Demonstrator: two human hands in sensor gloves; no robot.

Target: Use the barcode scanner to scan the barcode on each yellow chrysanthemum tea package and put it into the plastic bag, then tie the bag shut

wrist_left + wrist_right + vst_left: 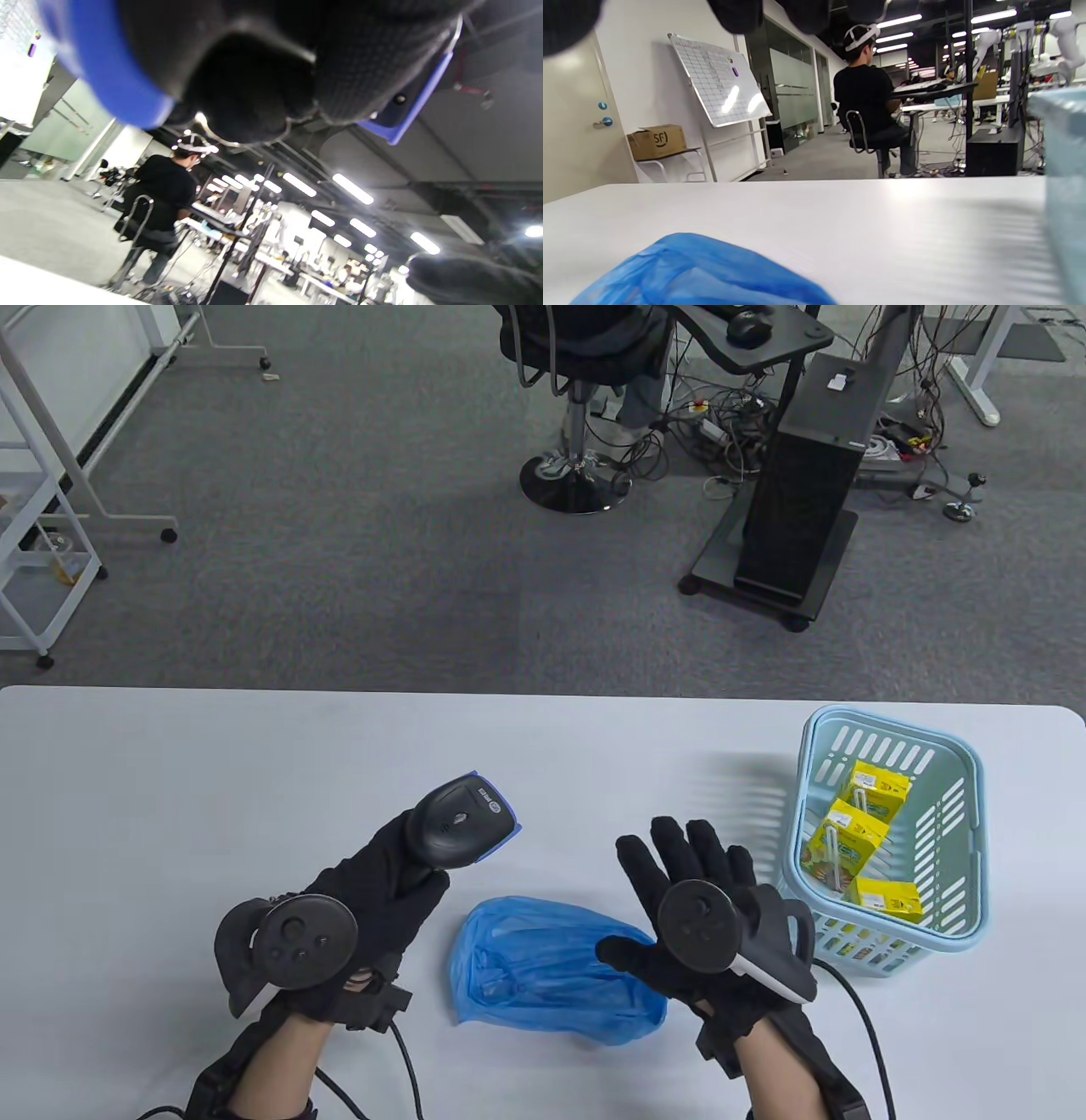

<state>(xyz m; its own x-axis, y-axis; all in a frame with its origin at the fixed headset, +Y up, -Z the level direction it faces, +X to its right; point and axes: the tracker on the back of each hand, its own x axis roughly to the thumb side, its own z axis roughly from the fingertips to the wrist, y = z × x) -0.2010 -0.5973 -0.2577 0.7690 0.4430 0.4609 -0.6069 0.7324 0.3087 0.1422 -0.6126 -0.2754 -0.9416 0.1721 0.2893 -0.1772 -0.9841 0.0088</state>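
Note:
My left hand [386,878] grips the handle of a black barcode scanner [462,819] with a blue trim, held above the table and pointing up and right. The scanner [263,63] fills the top of the left wrist view. A crumpled blue plastic bag [543,971] lies on the table between my hands; the same bag [700,275] shows at the bottom of the right wrist view. My right hand [687,874] hovers beside the bag with fingers straight and spread, holding nothing. Three yellow chrysanthemum tea packages [844,836] lie in a light blue basket [967,848] at the right.
The white table [212,780] stretches left and back. Glove cables [874,1044] trail off the near edge. Beyond the table a person sits on an office chair [577,415], next to a black computer tower [806,483] on a cart.

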